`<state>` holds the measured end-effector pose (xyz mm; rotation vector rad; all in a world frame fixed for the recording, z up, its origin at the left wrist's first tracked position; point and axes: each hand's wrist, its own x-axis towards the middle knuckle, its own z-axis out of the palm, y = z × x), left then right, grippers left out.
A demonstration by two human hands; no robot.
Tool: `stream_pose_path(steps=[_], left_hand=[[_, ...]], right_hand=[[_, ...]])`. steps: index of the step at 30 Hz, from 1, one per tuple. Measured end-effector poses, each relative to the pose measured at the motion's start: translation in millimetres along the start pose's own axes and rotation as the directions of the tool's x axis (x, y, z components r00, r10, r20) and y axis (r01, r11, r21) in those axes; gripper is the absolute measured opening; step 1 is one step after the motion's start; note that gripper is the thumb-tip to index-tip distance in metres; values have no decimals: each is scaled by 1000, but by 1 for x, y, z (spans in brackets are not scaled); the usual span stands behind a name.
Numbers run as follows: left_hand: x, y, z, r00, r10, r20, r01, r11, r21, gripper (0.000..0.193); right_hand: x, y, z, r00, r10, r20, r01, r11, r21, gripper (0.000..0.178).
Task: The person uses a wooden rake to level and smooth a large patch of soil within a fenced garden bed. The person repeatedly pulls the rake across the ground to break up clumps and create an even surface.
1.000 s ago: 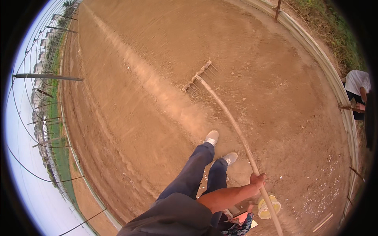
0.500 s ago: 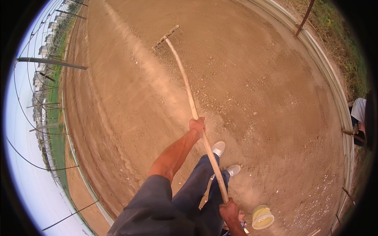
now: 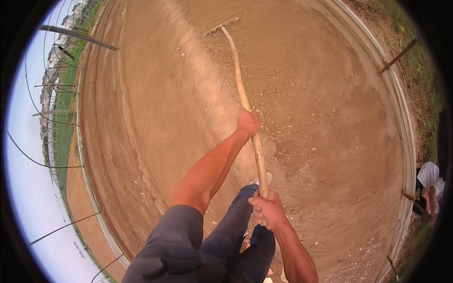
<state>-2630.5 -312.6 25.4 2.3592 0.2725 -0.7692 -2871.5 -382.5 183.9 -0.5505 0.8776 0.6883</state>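
Observation:
A rake with a long, slightly bent wooden handle (image 3: 241, 89) stretches out ahead of me over brown soil. My left hand (image 3: 248, 122) is closed around the middle of the handle, its arm reaching far forward. Nearer my body, my right hand (image 3: 267, 208) grips the handle close to its end. The rake head (image 3: 222, 27) is a crossbar at the far end, beside a pale raised strip of loose dirt; its teeth barely show, and I cannot tell whether they touch the ground.
Small clods (image 3: 283, 127) dot the soil right of the handle. A pale low border (image 3: 398, 108) curves along the right, with dry grass beyond and a person (image 3: 429, 181) partly visible there. Dark metal poles (image 3: 78, 37) and hoops rise on the left. My shoe (image 3: 264, 179) is under the handle.
Both hands and the rake have moved forward, away from my body. My right hand has risen the most and is now closer to the left. The yellowish bucket has almost wholly left the view.

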Motion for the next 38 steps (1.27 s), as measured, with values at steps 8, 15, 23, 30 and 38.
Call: stream_pose_path(steps=[8, 15, 23, 30, 38], left_hand=[[-81, -6, 69, 999, -10, 50, 9, 1000, 20, 48], [-155, -57, 171, 996, 58, 72, -69, 983, 167, 50], [-192, -237, 253, 922, 106, 372, -160, 980, 118, 51], [-438, -175, 309, 774, -249, 582, 475, 836, -275, 30], [-582, -201, 293, 452, -396, 800, 702, 711, -45, 25]], right_hand=[[-128, 107, -85, 978, 125, -165, -113, 990, 79, 19], [-232, 219, -187, 962, 172, -211, -153, 983, 101, 19], [-341, 382, -279, 974, -81, -211, 87, 996, 20, 11], [-433, 593, -320, 813, -232, -534, 98, 959, -267, 13], [-515, 765, -291, 652, -261, -712, -290, 782, -552, 38]])
